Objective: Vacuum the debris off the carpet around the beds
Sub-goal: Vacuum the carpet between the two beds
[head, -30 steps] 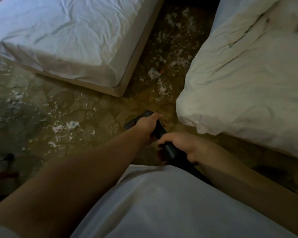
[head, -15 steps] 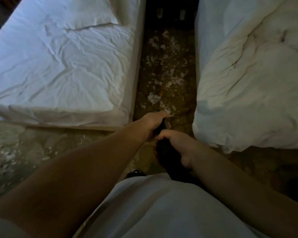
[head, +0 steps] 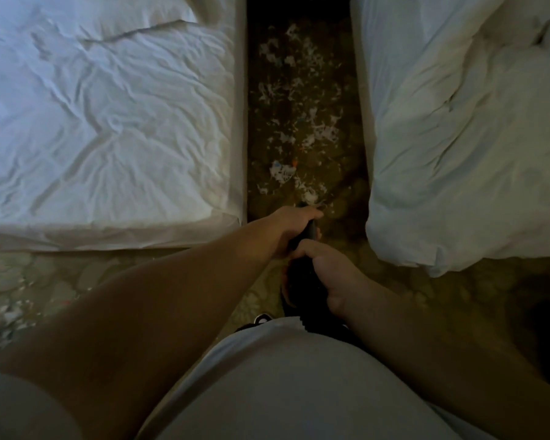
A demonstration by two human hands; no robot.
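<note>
My left hand (head: 294,228) and right hand (head: 327,274) both grip the vacuum (head: 303,282). Debris (head: 294,122) litters the carpet (head: 343,223) in the far gap between the left bed (head: 108,122) and right bed (head: 458,154). I'd push straight and slowly, clear of the bedding.

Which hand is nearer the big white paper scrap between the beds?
Left. The left hand grips the black vacuum handle just short of the white paper scrap; the right hand grips farther back.

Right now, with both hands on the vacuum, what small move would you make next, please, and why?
Probably push the vacuum forward along the carpet: left hand and right hand both grip it, and white scraps lie just ahead between the left bed and right bed.
</note>
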